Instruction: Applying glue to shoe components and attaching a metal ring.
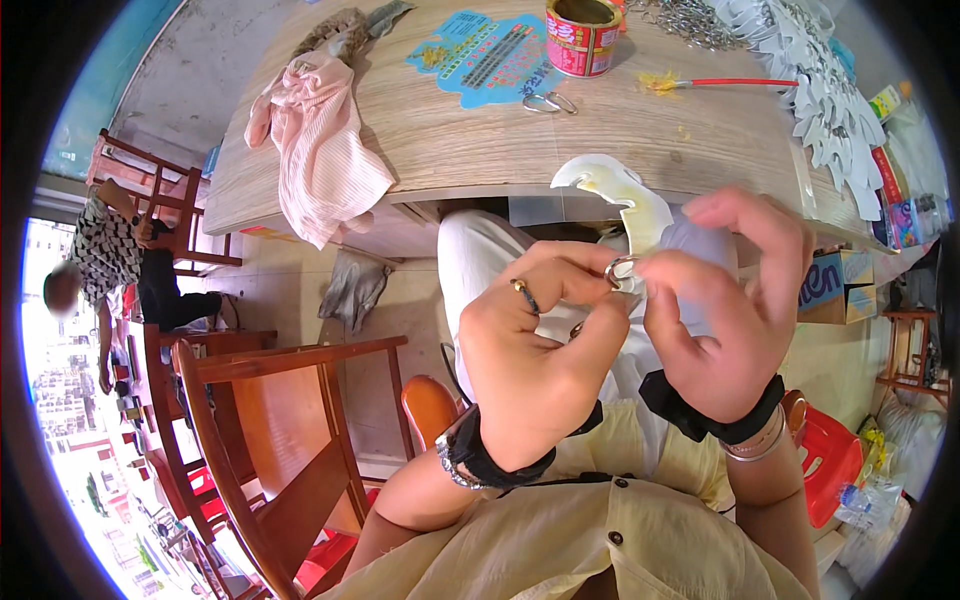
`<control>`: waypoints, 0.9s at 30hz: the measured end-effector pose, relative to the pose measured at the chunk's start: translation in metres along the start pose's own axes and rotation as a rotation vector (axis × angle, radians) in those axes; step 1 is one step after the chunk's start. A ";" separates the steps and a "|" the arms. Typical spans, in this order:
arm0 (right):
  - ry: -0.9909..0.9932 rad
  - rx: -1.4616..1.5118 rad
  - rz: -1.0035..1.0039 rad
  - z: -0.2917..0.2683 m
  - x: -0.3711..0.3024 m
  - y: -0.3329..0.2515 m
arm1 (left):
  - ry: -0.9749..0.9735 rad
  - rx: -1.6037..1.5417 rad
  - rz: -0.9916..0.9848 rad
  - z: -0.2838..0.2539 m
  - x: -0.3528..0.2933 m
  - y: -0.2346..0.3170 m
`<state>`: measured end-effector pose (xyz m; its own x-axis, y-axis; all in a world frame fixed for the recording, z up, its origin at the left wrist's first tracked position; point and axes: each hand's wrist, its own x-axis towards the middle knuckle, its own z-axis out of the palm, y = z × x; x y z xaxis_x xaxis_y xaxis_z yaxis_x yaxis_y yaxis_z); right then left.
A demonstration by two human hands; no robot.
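My left hand (545,350) pinches a small metal ring (620,270) between thumb and fingertips. Across from it, my right hand (725,300) has its thumb and index finger closed at the other side of the ring, where a white curved flat piece (645,208) with a wavy edge stands up between the hands. Exactly which fingers grip the piece's lower end is hidden. The other fingers of my right hand are raised and bent. Both hands are above my lap, just in front of the table edge.
On the wooden table (450,150) are a pink cloth (325,140), a blue printed sheet (485,60), a red tin (583,40), loose metal rings (550,103) and a red-handled brush (740,82). White pieces (840,120) pile at right. A wooden chair (290,450) stands left; another person (130,240) sits beyond.
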<state>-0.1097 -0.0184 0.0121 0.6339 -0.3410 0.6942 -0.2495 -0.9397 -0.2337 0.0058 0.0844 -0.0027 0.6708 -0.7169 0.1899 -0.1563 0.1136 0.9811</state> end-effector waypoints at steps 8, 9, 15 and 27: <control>-0.066 -0.042 -0.001 -0.006 0.005 -0.007 | 0.011 0.042 0.011 0.000 0.000 0.000; -0.067 -0.041 -0.004 -0.006 0.005 -0.007 | 0.014 0.050 0.022 0.000 0.000 0.000; -0.067 -0.032 -0.079 -0.004 0.008 0.000 | 0.016 0.111 0.061 -0.001 0.000 -0.002; -0.186 -0.123 -0.140 -0.009 0.009 -0.001 | 0.025 0.151 0.050 0.001 -0.001 -0.001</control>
<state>-0.1100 -0.0203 0.0249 0.7895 -0.2176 0.5739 -0.2299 -0.9718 -0.0523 0.0044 0.0843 -0.0036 0.6769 -0.6957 0.2406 -0.2954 0.0428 0.9544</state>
